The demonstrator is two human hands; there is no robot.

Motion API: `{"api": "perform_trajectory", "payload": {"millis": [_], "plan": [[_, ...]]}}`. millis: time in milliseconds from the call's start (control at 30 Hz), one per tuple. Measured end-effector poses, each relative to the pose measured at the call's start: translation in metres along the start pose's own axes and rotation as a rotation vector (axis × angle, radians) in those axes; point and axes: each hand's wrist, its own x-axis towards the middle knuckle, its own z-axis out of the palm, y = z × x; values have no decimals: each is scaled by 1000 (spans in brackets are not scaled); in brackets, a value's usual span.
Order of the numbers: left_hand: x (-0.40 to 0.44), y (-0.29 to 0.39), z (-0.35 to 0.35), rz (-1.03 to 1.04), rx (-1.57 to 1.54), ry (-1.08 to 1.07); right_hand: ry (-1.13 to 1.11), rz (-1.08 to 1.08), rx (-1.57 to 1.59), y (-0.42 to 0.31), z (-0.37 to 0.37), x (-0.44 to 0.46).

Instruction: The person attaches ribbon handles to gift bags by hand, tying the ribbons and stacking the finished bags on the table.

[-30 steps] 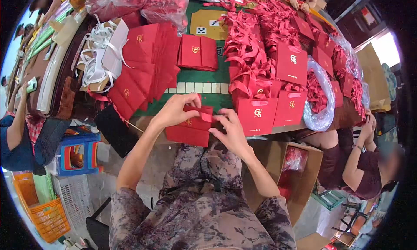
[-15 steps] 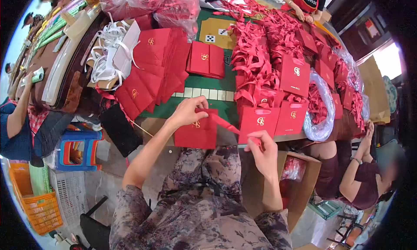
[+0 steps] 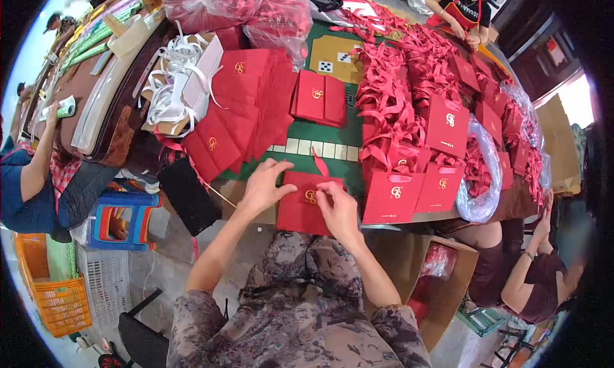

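A red paper bag (image 3: 295, 216) with a gold emblem lies flat at the table's front edge before me. My left hand (image 3: 261, 187) is at its upper left, fingers spread and thumb reaching over the bag. On the upper right part of the bag rests my right hand (image 3: 342, 213), thumb and fingertips drawn together by the emblem; what they pinch, if anything, is hidden. A red ribbon (image 3: 320, 162) sticks up past the bag's top edge, close to the right fingertips.
Red bags with ribbon handles (image 3: 396, 198) crowd the table to the right. Flat red bags (image 3: 240, 80) are fanned out at the left, beside a box of white ribbons (image 3: 208, 80). A small stack (image 3: 318, 99) stands ahead. Co-workers sit around; a cardboard box (image 3: 457, 266) is below right.
My right hand has moved left from beside the bag onto it. The ribbon that stretched between my hands now points upward above the bag. My left hand has moved off to the bag's upper left and opened.
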Motion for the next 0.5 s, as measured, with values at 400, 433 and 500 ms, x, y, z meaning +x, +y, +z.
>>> {"api": "perform_trajectory", "payload": {"millis": [400, 433, 500], "plan": [[0, 28, -9, -86, -367, -55, -101, -46, -190, -1, 17, 5], [0, 24, -8, -17, -364, -47, -101, -42, -191, -2, 16, 5], [2, 26, -12, 53, -362, -43, -128, -39, -159, -4, 13, 5]]}}
